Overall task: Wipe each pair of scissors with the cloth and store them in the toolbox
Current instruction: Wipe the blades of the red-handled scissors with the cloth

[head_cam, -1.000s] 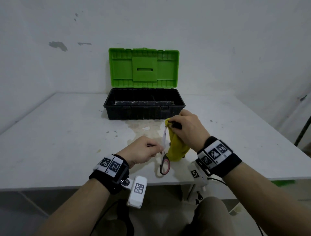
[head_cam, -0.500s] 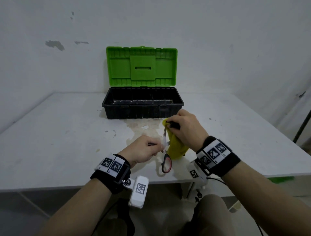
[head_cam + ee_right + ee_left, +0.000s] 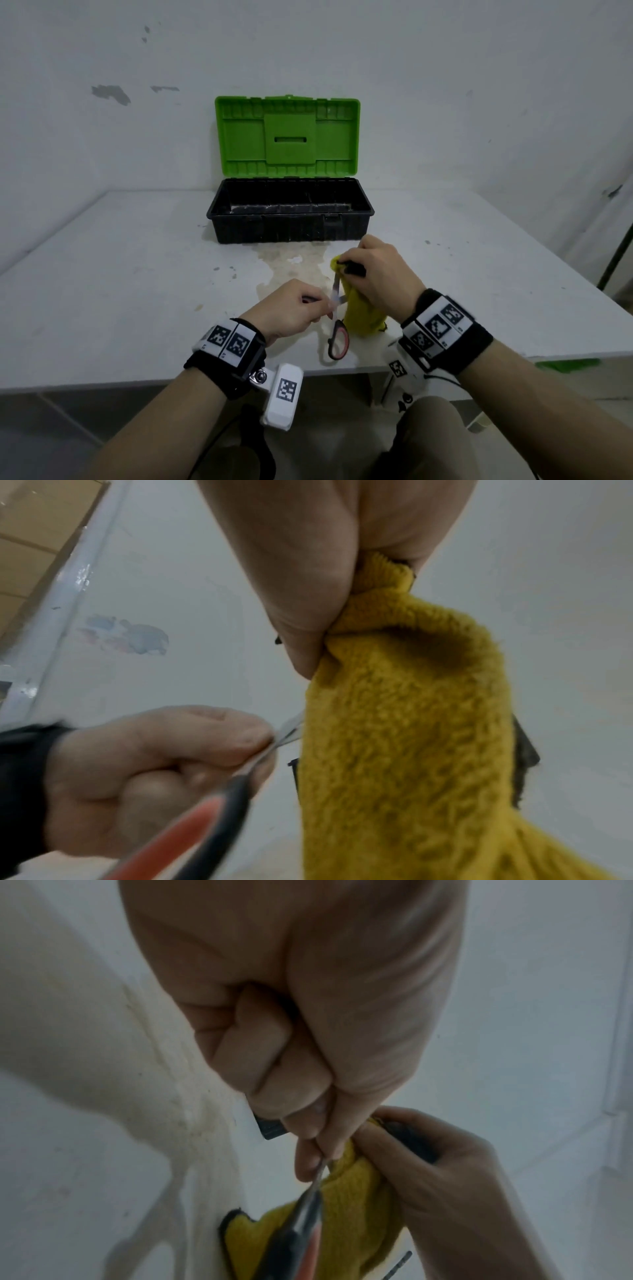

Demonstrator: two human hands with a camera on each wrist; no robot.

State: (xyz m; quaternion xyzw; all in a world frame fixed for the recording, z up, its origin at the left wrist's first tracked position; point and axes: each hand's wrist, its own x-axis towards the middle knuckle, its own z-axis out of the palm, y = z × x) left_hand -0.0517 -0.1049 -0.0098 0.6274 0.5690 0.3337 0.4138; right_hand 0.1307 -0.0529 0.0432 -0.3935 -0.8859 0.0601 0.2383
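Observation:
A pair of scissors (image 3: 337,329) with red-and-black handles hangs handle-down over the table's near edge. My left hand (image 3: 294,310) pinches its steel blades (image 3: 316,1180) between thumb and finger. My right hand (image 3: 380,270) grips a yellow cloth (image 3: 363,311) bunched around the blade tips, just right of the left hand. In the right wrist view the cloth (image 3: 407,723) drapes down from my fist, the scissors (image 3: 212,804) and the left hand (image 3: 154,764) beside it. The toolbox (image 3: 291,219), black with a green lid raised, stands open behind.
The white table (image 3: 120,274) has a yellowish stain (image 3: 291,263) in front of the toolbox. A white wall rises right behind the box. A dark pole (image 3: 616,250) stands at the right beyond the table edge.
Both hands and the scissors hold almost the same place; the right hand with the cloth has shifted only slightly along the blades.

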